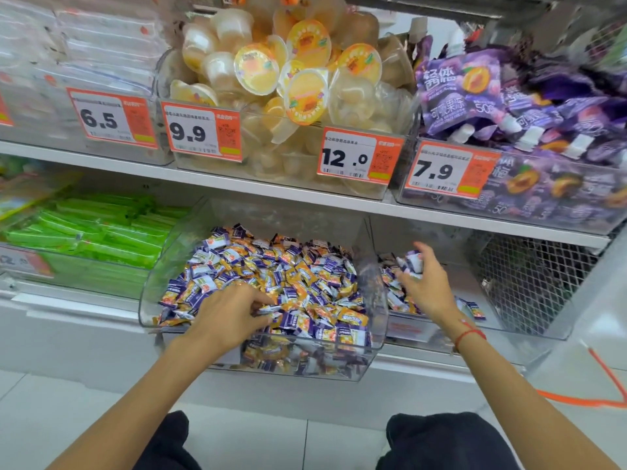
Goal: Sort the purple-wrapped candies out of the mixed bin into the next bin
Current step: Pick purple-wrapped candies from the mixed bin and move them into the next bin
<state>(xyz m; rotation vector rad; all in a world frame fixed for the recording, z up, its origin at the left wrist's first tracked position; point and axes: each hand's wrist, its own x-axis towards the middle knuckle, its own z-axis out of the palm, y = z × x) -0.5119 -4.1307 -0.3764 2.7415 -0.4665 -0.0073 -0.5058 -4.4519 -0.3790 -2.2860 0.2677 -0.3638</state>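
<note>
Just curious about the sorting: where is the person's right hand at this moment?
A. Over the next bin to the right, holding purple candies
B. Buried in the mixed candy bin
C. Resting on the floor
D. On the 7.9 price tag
A: the right hand grips purple-wrapped candies above the next bin, while the left hand digs in the mixed bin.

The lower shelf (84,320) is white and holds three clear bins side by side. The left bin (68,266) is full of green packs. The middle bin (339,364) is heaped with small purple and orange candies. The right bin (529,320) has only a few candies in it. The upper shelf (203,179) holds more clear bins, with price tags showing 6.5, 9.9, 12.0 and 7.9.
</note>
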